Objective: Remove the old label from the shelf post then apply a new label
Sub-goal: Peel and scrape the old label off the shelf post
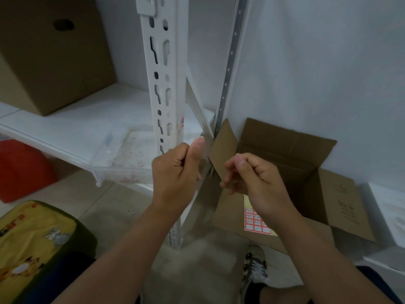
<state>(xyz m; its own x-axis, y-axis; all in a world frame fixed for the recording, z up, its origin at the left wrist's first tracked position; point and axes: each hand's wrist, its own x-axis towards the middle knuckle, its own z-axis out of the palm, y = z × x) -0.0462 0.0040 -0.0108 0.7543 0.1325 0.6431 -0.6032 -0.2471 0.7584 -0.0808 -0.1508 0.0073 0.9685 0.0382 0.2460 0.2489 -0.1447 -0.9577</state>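
Head: old label (182, 123) above left hand (175, 172)

We note the shelf post (163, 88) as white-painted metal, smooth, faintly glossy. At 3 o'clock of it the open box (285, 154) is matt brown cardboard. At 8 o'clock, the tray (122, 159) is clear plastic, scuffed.

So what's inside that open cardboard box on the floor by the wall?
Little shows: the open cardboard box has a dark, seemingly bare inside. The label sheet lies on its front flap, not inside. The right hand covers the near corner.
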